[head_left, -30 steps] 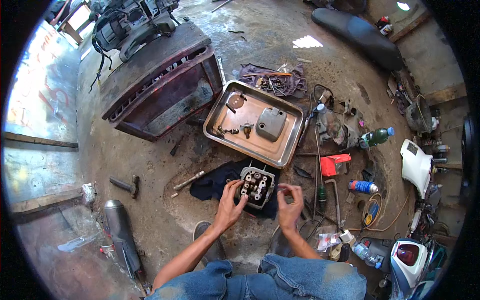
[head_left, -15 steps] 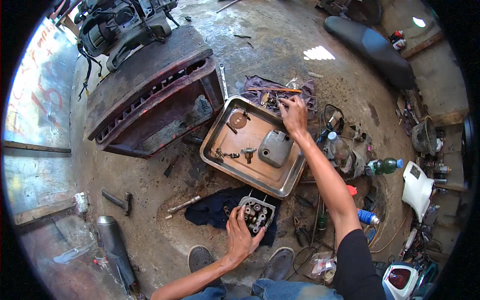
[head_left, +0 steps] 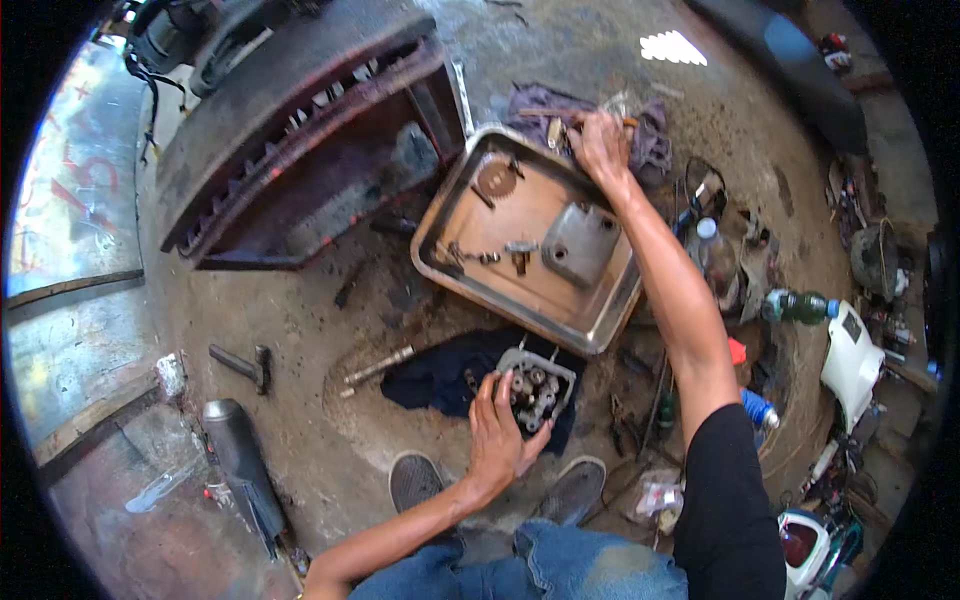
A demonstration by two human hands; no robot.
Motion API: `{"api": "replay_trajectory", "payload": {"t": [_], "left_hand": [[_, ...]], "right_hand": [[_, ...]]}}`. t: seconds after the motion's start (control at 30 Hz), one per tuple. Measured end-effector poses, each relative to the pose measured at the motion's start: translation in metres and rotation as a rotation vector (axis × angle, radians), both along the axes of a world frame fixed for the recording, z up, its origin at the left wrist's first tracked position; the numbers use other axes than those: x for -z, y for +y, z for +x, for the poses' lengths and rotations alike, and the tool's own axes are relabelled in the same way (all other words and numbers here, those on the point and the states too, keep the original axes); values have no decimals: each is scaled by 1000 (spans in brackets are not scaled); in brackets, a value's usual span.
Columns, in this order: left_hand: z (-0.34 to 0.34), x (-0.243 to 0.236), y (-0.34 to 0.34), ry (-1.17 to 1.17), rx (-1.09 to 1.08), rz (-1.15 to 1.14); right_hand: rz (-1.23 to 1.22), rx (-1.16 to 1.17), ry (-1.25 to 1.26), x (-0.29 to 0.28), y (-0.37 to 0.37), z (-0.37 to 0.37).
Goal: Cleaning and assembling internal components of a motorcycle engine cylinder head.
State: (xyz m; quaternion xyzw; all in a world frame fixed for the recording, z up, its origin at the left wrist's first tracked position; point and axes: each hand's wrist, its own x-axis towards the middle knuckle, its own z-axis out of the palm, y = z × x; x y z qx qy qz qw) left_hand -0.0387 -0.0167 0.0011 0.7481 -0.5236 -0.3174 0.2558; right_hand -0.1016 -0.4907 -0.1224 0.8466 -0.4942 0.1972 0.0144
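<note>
My left hand grips the near left side of a metal engine cylinder head, fingers on its rim and thumb at its lower edge. The head sits on a dark blue cloth in front of my shoes. My right hand reaches past the tray to a purple rag, its fingers bent down and together among small parts. What they pinch, if anything, is hidden. An orange-brown stick lies across the rag beneath that hand. Between my hands stands a metal tray holding a valve cover and a toothed sprocket.
A dark red metal stand fills the far left. Hammer and silver exhaust muffler lie at left. Bottles, including a green one, a blue spray can and pliers are at right. A long socket tool lies beside the blue cloth.
My right hand has moved from above the rag's near edge onto the rag, over the stick. My left hand keeps its hold on the cylinder head. The whole view has shifted.
</note>
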Motion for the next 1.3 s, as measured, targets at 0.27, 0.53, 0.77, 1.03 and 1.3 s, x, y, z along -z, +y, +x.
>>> {"api": "replay_trajectory", "payload": {"t": [0.27,0.53,0.77,1.03,1.3], "left_hand": [[2,-2,-2,16,-8,-14],[-8,7,2,-35,-100,-110],[7,17,4,35,-34,-12],[-5,19,0,-77,-91,-55],[0,21,5,-149,-7,-84]], "right_hand": [[173,234,-328,-46,28,-11],[443,336,-1008,-107,214,-78],[703,466,-1130,-126,398,-99],[812,441,-1025,-125,452,-81],[921,295,-792,-127,434,-88]]}}
